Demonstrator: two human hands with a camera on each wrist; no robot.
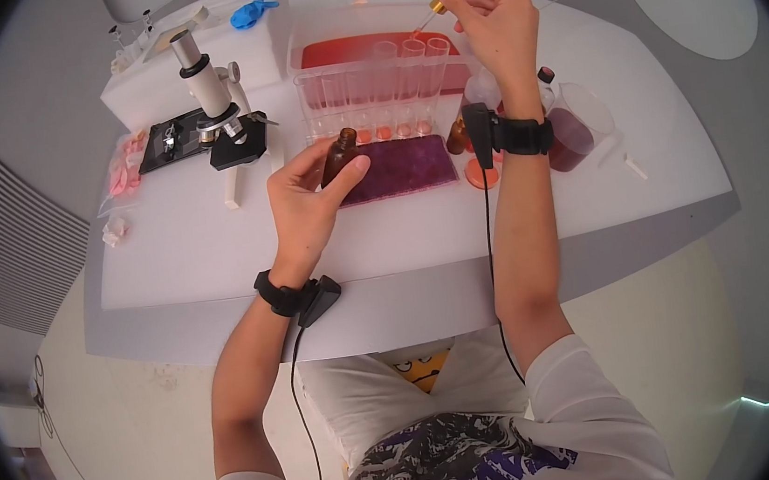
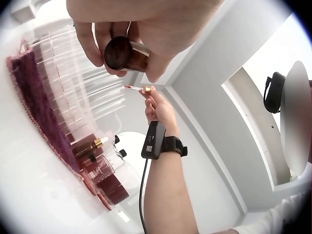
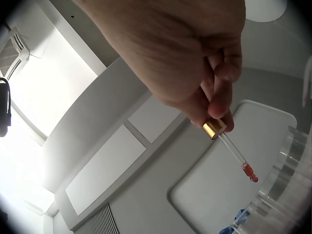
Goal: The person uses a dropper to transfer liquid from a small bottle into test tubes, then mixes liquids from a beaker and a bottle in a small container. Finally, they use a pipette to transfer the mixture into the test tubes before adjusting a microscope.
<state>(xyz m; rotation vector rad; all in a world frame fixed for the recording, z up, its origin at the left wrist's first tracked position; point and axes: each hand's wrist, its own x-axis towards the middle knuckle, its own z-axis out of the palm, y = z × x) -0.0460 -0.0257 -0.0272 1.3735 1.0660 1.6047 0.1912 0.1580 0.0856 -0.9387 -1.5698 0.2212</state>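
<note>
My left hand point(image 1: 297, 207) holds an open brown glass bottle point(image 1: 339, 158) above the purple cloth point(image 1: 410, 170), fingers and thumb around its body. In the left wrist view the bottle's round base point(image 2: 118, 53) faces the camera. High over the rack, my right hand point(image 1: 501, 29) pinches a glass dropper point(image 1: 425, 21) just above its gold collar point(image 3: 213, 128). Red liquid point(image 3: 249, 171) fills the dropper's lower end, with a drop at the tip. That tip points down toward the mouths of clear test tubes point(image 1: 415, 66) standing in a clear rack point(image 1: 322, 132).
A clear bin point(image 1: 295, 73) with red contents stands behind the tubes. To the right are a beaker point(image 1: 571, 141) of dark red liquid, an orange-red dish point(image 1: 482, 174) and another dropper bottle point(image 2: 84, 148). A microscope point(image 1: 212, 94) and a white box point(image 1: 139, 90) with blue gloves point(image 1: 250, 13) stand left.
</note>
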